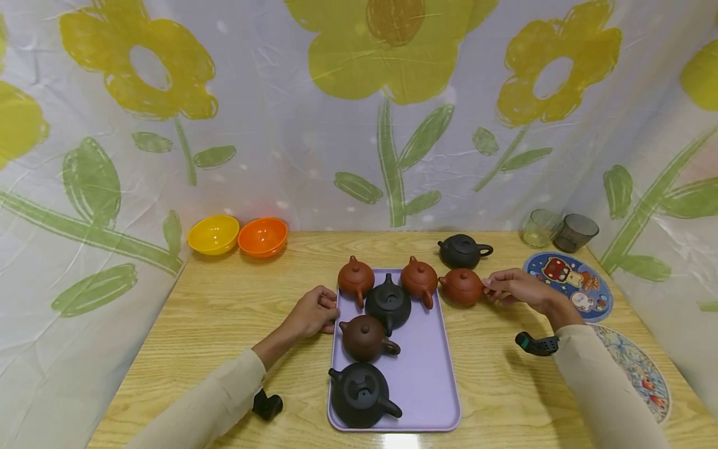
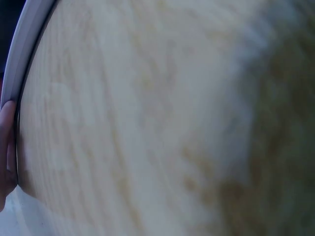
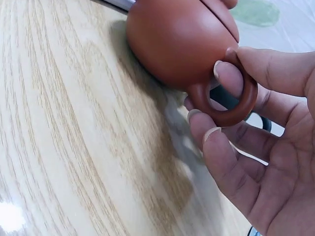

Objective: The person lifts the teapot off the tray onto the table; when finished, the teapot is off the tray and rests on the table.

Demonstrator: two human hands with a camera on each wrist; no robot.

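At the right of the lilac tray (image 1: 426, 374), my right hand (image 1: 516, 290) pinches the ring handle of a reddish-brown clay teapot (image 1: 461, 290). The right wrist view shows the thumb on top of that handle and a finger through its loop; whether the teapot (image 3: 177, 39) touches the table I cannot tell. My left hand (image 1: 311, 312) grips the tray's left rim with bent fingers. On the tray stand two reddish-brown teapots (image 1: 356, 279) (image 1: 419, 279) at the far corners, a black teapot (image 1: 388, 305), a dark brown teapot (image 1: 363, 338) and a large black teapot (image 1: 360, 396).
Another black teapot (image 1: 461, 251) stands behind the held one. A yellow bowl (image 1: 214, 236) and an orange bowl (image 1: 263, 237) sit back left. Back right are a clear glass (image 1: 540, 228), a grey glass (image 1: 576, 232), a blue mat (image 1: 569, 285) and a patterned mat (image 1: 636, 368).
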